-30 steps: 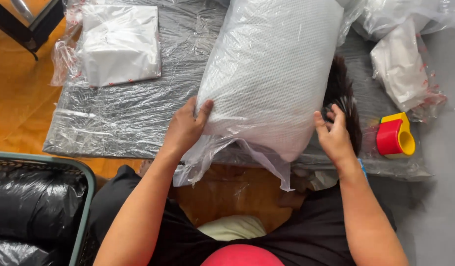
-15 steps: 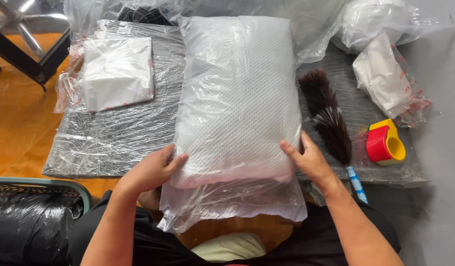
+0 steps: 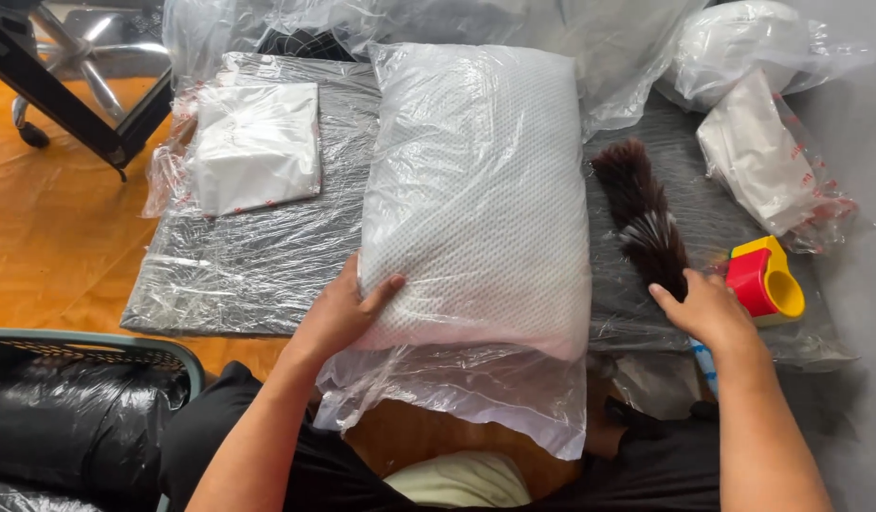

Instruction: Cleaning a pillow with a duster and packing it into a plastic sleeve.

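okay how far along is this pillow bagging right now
Done: the white pillow sits inside its clear plastic bag on the wrapped pad. In hand: the left hand rests on the pillow's near corner; the right hand is at the feather duster. Left: the bag's near end hangs loose, apparently unsealed.

Both bare forearms reach in from the near edge, angled away from the body. The left hand [image 3: 348, 308] lies palm down, its fingers spread and its thumb stretched out to the right. The right hand [image 3: 705, 308] is loosely curled, knuckles up, fingertips pointing far-left.
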